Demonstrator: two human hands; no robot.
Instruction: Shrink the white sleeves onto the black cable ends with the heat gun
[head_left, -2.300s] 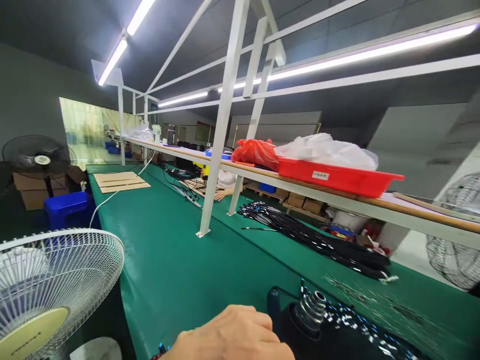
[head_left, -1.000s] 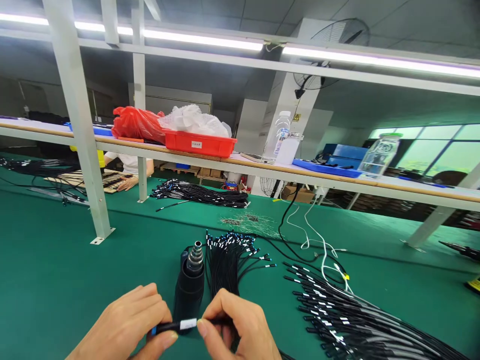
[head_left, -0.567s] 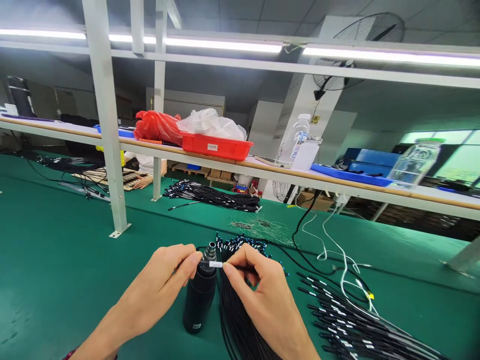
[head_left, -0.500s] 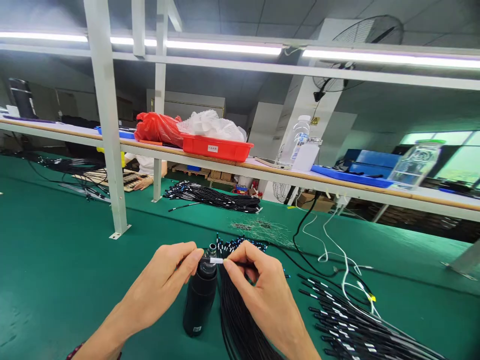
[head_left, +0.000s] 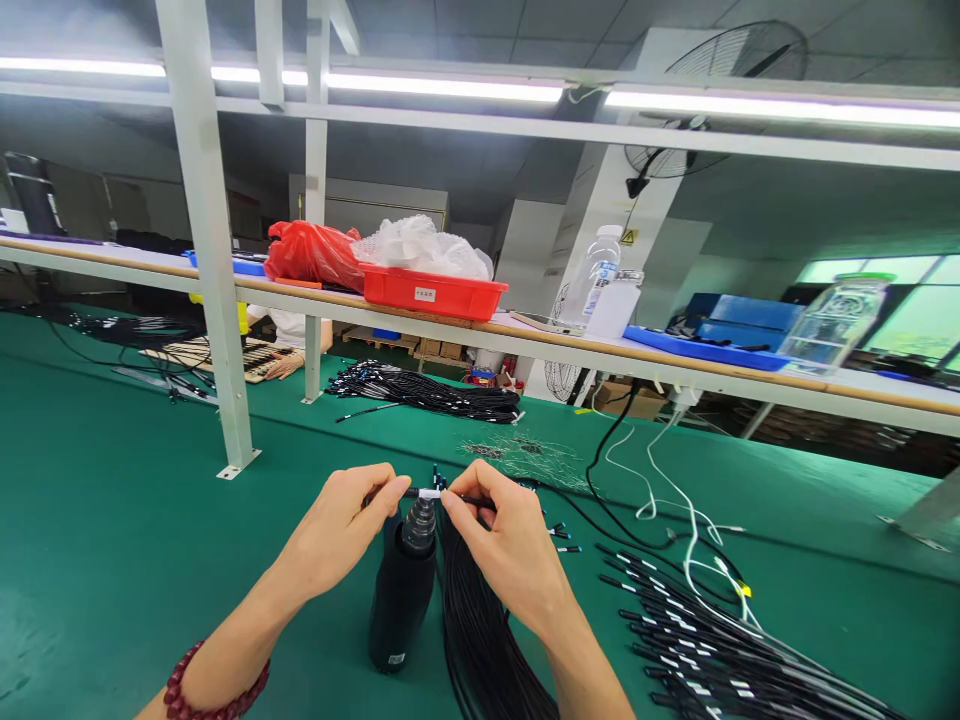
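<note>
My left hand (head_left: 349, 530) pinches one end of a black cable with a white sleeve (head_left: 429, 493) on it. My right hand (head_left: 499, 545) grips the same cable just right of the sleeve. The sleeve lies level, right over the nozzle of a black hot-air gun (head_left: 401, 605) standing upright on the bench; whether it touches the nozzle I cannot tell. Beside the gun, a thick bundle of black cables (head_left: 480, 630) runs toward me, partly behind my right hand and forearm.
At right lies another cable bundle with white sleeves (head_left: 690, 640); a further bundle (head_left: 427, 392) lies at the back. Thin wire scraps (head_left: 525, 455) and white cords (head_left: 675, 490) spread behind. A metal post (head_left: 217, 300) and a shelf with a red tray (head_left: 433, 295) stand ahead. A co-worker's hand (head_left: 285, 364) shows far left.
Both hands have risen slightly with the cable, and its white sleeve has moved from in front of the nozzle to above it. The bracelet on my left wrist now shows fully.
</note>
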